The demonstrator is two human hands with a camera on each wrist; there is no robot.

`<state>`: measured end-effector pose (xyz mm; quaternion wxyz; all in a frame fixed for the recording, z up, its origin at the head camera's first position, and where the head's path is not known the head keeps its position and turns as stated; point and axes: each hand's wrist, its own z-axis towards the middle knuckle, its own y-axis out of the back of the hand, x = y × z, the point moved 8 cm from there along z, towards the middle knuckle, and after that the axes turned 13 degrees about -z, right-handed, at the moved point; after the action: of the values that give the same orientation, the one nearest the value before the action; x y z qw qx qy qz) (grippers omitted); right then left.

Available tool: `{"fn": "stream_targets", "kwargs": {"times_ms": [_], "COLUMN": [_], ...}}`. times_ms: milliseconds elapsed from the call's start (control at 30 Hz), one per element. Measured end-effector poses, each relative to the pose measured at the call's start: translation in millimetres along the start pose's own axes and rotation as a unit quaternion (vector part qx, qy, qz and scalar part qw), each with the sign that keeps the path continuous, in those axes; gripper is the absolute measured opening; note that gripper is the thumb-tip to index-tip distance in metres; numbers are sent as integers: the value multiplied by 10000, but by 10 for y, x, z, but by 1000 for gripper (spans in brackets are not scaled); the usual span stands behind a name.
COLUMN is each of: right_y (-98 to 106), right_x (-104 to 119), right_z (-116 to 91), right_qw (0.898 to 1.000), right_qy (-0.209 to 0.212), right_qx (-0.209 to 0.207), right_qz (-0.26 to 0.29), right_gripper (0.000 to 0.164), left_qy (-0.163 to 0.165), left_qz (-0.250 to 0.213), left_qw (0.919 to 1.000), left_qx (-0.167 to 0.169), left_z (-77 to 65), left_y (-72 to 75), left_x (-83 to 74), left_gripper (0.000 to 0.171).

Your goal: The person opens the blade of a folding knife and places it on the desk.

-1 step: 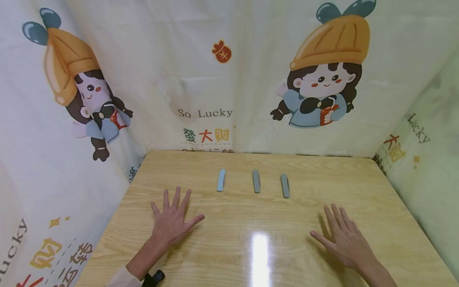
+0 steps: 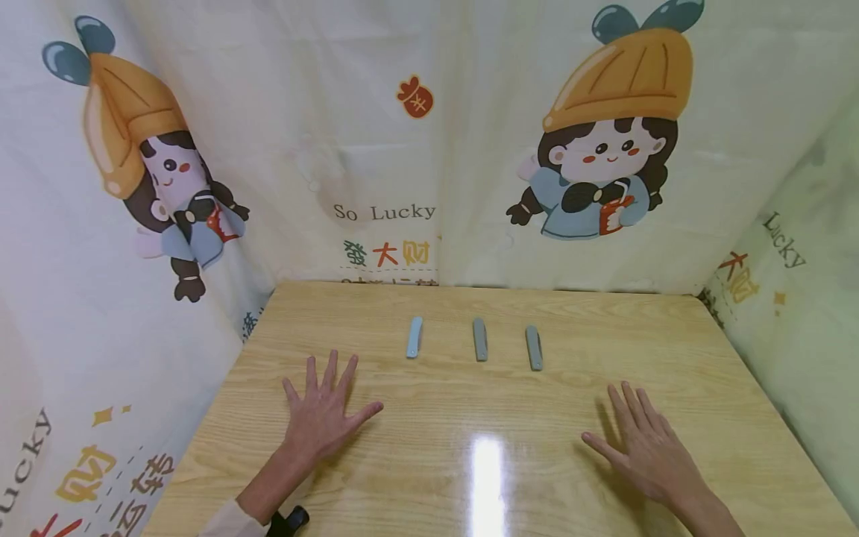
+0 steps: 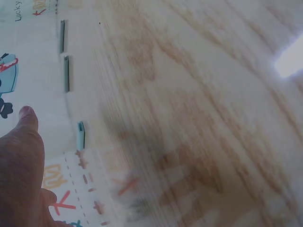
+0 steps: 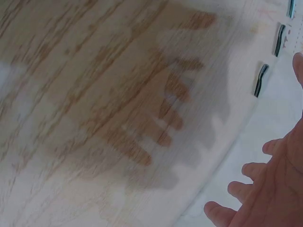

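Three slim, slightly bent pieces with a small round dot at the near end lie in a row toward the back of the table. On the left is a light blue piece [image 2: 414, 338], in the middle a grey piece [image 2: 479, 339], and on the right another grey piece [image 2: 533, 348]. My left hand [image 2: 321, 421], palm down with fingers spread, is nearest the light blue one. Over the right part of the table, my right hand [image 2: 649, 455] has its fingers straight and thumb out; its shadow falls beneath it. Neither hand holds anything.
The wooden table [image 2: 429, 418] reflects a bright strip of light near its front middle. A pale printed curtain [image 2: 483, 149] hangs behind it and along both sides. Something black [image 2: 287, 520] sits at my left wrist, by the sleeve [image 2: 235, 520].
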<state>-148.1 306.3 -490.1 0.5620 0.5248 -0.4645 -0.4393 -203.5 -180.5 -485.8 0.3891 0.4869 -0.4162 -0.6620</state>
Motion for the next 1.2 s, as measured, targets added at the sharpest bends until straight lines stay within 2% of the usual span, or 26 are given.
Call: {"fn": "stream_targets", "kwargs": {"times_ms": [267,433,600,700,833,900,1000,1100,1200], "right_y": [73,108,151,218,326,356,343,314,273], "right_x": [150,224,301,379,470,489,494,508,544], "right_z": [38,102,173,223,286,322,372,415,445], "right_qw": [9987,9977,9959,9932,9908,9902,9883,9828,9762], "right_qy": [376,390,232,218,201,109,-68,-137,-159], "right_qx": [-335,-546,-736,-941,-1217,-1211,-996,-873,-793], "right_qz": [51,86,471,644,560,683,1153,1621,2013], "right_gripper": [94,93,91,84,63,54,49,48,44], "left_qy": [-3,-15,119,153,54,-4,-42,-10,21], "left_qz": [-208,-318,-796,-1119,-1196,-1174,-1204,-1324,-1506], "left_qw": [9998,9995,9967,9935,9927,9931,9926,9905,9877], "left_qx": [26,12,-107,-174,-122,-43,151,370,425], "left_z": [-2,37,106,175,303,373,469,569,660], "left_y": [-34,-61,-70,-47,3,18,11,-27,-76], "left_x": [-46,-71,-37,-21,-38,-56,-86,-108,-127], "left_gripper": [99,98,93,86,75,69,65,63,59]}}
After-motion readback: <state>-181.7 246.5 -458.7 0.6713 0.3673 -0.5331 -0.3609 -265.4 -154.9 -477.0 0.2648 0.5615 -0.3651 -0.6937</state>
